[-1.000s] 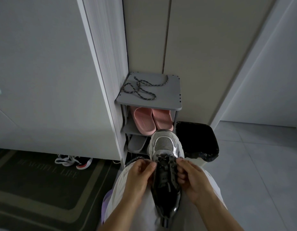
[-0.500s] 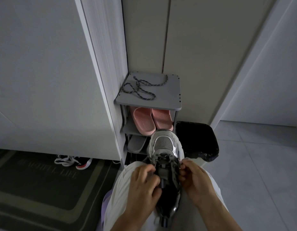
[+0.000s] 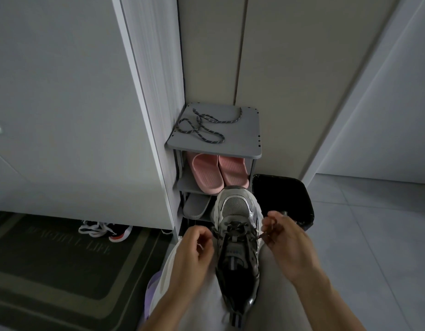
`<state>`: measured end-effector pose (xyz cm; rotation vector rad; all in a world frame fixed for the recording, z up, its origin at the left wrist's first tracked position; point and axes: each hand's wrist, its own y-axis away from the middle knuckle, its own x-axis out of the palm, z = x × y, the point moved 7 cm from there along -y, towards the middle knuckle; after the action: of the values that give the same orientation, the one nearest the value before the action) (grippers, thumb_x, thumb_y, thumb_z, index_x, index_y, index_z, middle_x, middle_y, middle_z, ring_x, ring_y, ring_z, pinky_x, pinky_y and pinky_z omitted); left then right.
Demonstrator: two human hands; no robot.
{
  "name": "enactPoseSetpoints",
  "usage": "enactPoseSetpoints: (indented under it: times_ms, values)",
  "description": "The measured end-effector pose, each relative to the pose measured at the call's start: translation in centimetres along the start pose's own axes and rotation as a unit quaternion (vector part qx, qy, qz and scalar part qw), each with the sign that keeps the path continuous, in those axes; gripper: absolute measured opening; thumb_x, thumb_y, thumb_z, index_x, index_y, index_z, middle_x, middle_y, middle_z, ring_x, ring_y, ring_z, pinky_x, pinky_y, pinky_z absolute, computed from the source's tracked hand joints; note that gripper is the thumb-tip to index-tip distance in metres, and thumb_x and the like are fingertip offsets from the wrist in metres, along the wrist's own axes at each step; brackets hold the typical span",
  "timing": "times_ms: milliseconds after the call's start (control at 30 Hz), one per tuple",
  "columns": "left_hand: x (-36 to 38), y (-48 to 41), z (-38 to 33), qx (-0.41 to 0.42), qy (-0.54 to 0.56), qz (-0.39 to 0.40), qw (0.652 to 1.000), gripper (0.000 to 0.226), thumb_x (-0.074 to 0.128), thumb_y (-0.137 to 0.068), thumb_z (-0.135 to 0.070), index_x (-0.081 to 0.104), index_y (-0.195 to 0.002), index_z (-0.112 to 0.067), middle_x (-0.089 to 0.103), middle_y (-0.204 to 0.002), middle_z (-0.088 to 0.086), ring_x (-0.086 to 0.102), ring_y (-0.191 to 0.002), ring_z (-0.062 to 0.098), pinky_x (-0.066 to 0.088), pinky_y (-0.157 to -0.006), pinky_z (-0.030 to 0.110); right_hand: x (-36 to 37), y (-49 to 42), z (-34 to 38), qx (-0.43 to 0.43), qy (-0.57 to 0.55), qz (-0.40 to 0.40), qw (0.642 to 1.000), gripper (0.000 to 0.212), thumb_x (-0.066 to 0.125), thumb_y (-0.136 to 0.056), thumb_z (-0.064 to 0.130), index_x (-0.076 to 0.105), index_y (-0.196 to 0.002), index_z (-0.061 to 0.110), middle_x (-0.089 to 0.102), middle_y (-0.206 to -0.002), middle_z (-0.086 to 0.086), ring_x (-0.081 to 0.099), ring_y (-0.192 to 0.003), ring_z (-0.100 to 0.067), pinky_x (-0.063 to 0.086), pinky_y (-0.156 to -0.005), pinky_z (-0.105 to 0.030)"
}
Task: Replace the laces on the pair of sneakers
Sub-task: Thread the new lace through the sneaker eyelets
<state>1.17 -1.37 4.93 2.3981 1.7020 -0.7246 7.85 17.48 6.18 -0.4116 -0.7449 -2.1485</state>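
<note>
Grey sneaker (image 3: 235,211) lay on our lap; left grip (image 3: 192,254) and right grip (image 3: 285,237) pinched lace (image 3: 234,227) ends at nine and three o'clock; uneven pulling could have unthreaded one.

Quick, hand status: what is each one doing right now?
The left hand is closed, pinching one end of the lace beside the sneaker.
The right hand is closed, pinching the other lace end.

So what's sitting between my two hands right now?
The head view shows the grey sneaker between your left hand and right hand, its lace running to each.
</note>
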Motion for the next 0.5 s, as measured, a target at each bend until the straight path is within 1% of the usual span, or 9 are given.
enactPoseSetpoints:
  times_ms: [67,100,167,233,267,333,400,433,500]
  values:
    - [0.3,-0.6,-0.6,-0.015,0.028,0.013,0.999,0.024,0.059,-0.086,-0.007,0.055,-0.086,-0.03,0.061,-0.084,-0.01,0.058,-0.081,0.004,0.047,-0.068,0.015,-0.1,-0.3,1.4,-0.031,0.028,0.004,0.999,0.024,0.041,-0.094,0.016,0.06,-0.083,0.007,0.055,-0.053,-0.001,0.049,-0.05,-0.012,0.039,-0.057,-0.025]
    - [0.4,-0.9,-1.4,-0.003,0.039,0.018,0.999,0.025,0.059,-0.086,-0.007,0.055,-0.088,-0.032,0.061,-0.088,-0.01,0.058,-0.083,0.003,0.046,-0.07,0.013,0.1,-0.3,2.0,-0.05,0.062,0.014,0.997,0.028,0.039,-0.096,0.018,0.061,-0.084,0.005,0.05,-0.05,-0.002,0.045,-0.047,-0.012,0.035,-0.056,-0.027]
    - [0.8,-1.4,-3.6,0.058,0.049,0.03,0.997,0.027,0.057,-0.087,-0.009,0.055,-0.098,-0.033,0.06,-0.102,-0.007,0.056,-0.094,0.001,0.043,-0.079,0.009,1.0,0.0,2.6,-0.07,0.154,0.055,0.984,0.034,0.037,-0.097,0.021,0.063,-0.084,0.004,0.042,-0.046,-0.001,0.036,-0.046,-0.012,0.03,-0.056,-0.028]
    - [1.6,-2.1,-6.2,0.136,0.03,0.057,0.989,0.035,0.053,-0.085,-0.019,0.051,-0.117,-0.031,0.054,-0.121,-0.007,0.046,-0.113,0.0,0.036,-0.095,0.01,2.4,0.8,2.3,-0.069,0.239,0.107,0.963,0.037,0.04,-0.095,0.027,0.065,-0.079,0.006,0.037,-0.045,0.0,0.031,-0.046,-0.01,0.029,-0.053,-0.023]
    - [2.3,-2.3,-7.2,0.175,0.005,0.072,0.982,0.043,0.05,-0.084,-0.023,0.044,-0.126,-0.031,0.049,-0.13,-0.008,0.039,-0.122,0.001,0.03,-0.101,0.012,3.1,1.2,2.0,-0.063,0.265,0.133,0.953,0.037,0.043,-0.091,0.032,0.066,-0.075,0.007,0.035,-0.046,0.0,0.031,-0.046,-0.009,0.03,-0.052,-0.02]
    - [3.4,-3.0,-8.7,0.232,-0.054,0.098,0.966,0.046,0.047,-0.086,-0.028,0.039,-0.131,-0.032,0.043,-0.138,-0.009,0.029,-0.131,0.003,0.023,-0.108,0.018,4.1,1.9,1.8,-0.053,0.283,0.178,0.941,0.035,0.052,-0.085,0.035,0.066,-0.067,0.009,0.037,-0.047,0.0,0.033,-0.048,-0.008,0.033,-0.052,-0.017]
    - [3.6,-4.0,-9.0,0.237,-0.068,0.122,0.961,0.038,0.047,-0.083,-0.033,0.053,-0.12,-0.028,0.051,-0.132,-0.01,0.035,-0.128,0.002,0.021,-0.106,0.019,4.5,2.4,2.2,-0.069,0.278,0.205,0.936,0.032,0.058,-0.084,0.03,0.065,-0.06,0.01,0.044,-0.05,0.0,0.038,-0.051,-0.008,0.037,-0.055,-0.016]
    - [3.3,-4.5,-8.7,0.23,-0.059,0.127,0.963,0.033,0.049,-0.081,-0.035,0.06,-0.111,-0.024,0.059,-0.123,-0.009,0.042,-0.12,0.001,0.025,-0.101,0.019,4.4,2.4,2.7,-0.085,0.264,0.208,0.938,0.03,0.054,-0.081,0.026,0.065,-0.057,0.011,0.049,-0.051,0.001,0.041,-0.053,-0.008,0.039,-0.056,-0.016]
    - [1.7,-5.6,-8.0,0.199,-0.036,0.112,0.973,0.02,0.056,-0.083,-0.033,0.066,-0.095,-0.021,0.068,-0.097,-0.007,0.057,-0.096,0.005,0.038,-0.085,0.021,3.4,2.2,4.0,-0.118,0.214,0.185,0.952,0.028,0.049,-0.076,0.019,0.062,-0.053,0.009,0.054,-0.055,-0.002,0.046,-0.056,-0.009,0.041,-0.057,-0.015]
